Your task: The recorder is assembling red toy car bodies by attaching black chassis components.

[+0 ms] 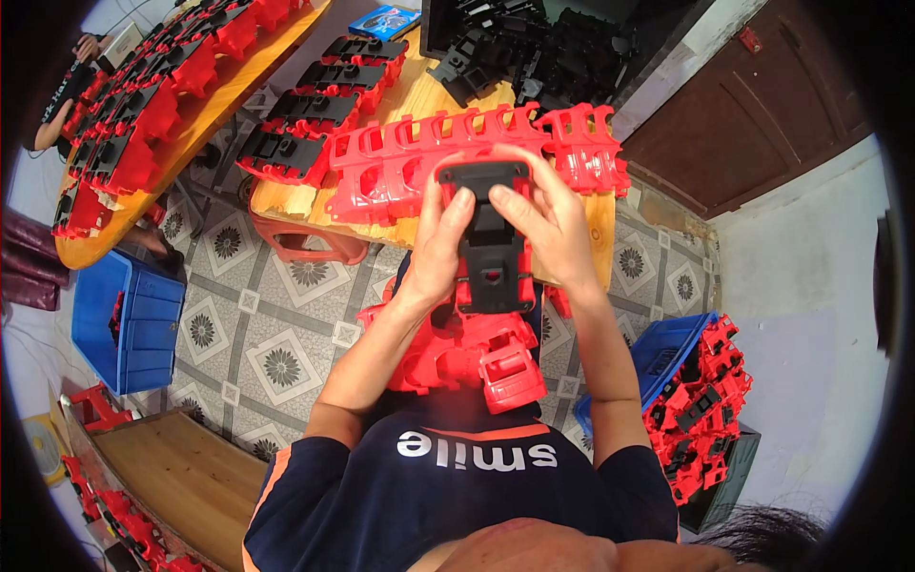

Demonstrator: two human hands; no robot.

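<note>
Holding red shell (525,275) with black insert (494,255) on top, clamped between left hand (437,246) and right hand (548,224), with both thumbs on insert and fingers curled round shell sides. Seen over near edge of table (599,229), just nearer than row of red shells (386,164). Could tilt insert through uneven thumb pressure; could drop onto loose red shells (457,364) if gripped too slackly.
</note>
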